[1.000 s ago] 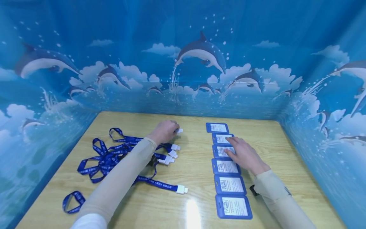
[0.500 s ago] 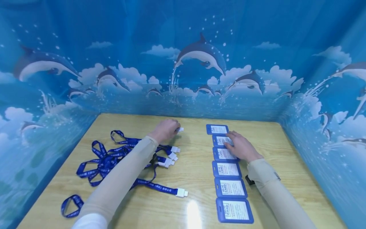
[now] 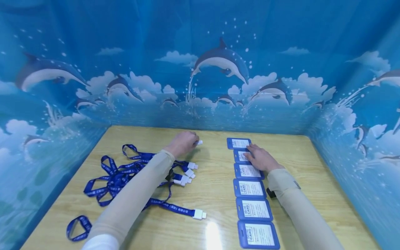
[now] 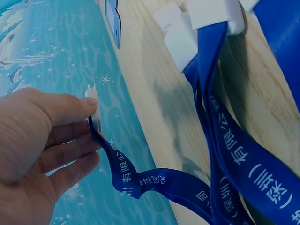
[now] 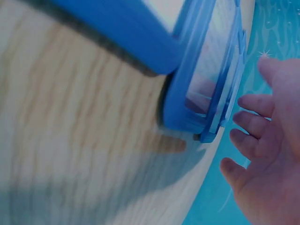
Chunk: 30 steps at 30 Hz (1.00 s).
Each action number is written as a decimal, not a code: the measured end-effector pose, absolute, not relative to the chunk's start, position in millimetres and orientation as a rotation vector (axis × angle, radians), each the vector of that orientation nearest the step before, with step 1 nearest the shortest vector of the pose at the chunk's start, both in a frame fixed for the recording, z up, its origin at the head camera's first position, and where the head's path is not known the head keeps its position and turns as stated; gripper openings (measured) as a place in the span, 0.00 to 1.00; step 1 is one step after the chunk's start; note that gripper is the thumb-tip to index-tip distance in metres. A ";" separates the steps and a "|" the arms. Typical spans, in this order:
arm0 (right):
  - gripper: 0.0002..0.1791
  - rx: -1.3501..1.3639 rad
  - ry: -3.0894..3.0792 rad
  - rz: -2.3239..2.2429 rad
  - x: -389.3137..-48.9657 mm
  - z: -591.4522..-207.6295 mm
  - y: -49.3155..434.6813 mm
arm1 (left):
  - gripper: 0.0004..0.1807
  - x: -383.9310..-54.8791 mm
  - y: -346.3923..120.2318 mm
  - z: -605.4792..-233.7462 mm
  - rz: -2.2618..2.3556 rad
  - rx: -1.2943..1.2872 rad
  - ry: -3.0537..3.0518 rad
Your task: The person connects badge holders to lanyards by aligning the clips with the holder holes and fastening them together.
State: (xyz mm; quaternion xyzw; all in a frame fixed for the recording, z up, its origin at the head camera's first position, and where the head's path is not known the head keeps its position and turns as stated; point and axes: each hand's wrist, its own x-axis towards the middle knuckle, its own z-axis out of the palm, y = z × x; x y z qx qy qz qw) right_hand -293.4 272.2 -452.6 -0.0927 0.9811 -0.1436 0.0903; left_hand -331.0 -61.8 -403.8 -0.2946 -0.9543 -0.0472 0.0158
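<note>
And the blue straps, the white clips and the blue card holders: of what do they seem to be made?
Blue straps: probably synthetic fabric, smooth; they bend softly and carry white lettering.
White clips: likely hard plastic, smooth, judging by their moulded-looking rounded edges.
Blue card holders: apparently smooth plastic, since the frames look evenly coloured, with firm edges.

Wood-grain table (image 3: pixel 215 166) – blue lanyards (image 3: pixel 117 182), card holders (image 3: pixel 251 188)

A blue dolphin-print curtain (image 3: pixel 150 34) hangs behind the far edge of a pale wood-grain worktop (image 3: pixel 312 173) and lines its left and right edges, white clouds printed low; a bright glare (image 3: pixel 213 236) gleams toward the near edge.
</note>
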 end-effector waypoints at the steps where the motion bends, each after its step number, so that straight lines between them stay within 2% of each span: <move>1: 0.36 -0.271 2.914 -0.430 -294.3 -453.7 272.6 | 0.09 -331.2 -61.6 -404.4 -0.147 -0.912 -2.967; 30: 0.49 -0.290 2.871 -0.508 -291.9 -464.6 268.1 | 0.09 -338.5 -52.0 -411.6 -0.052 -0.940 -2.973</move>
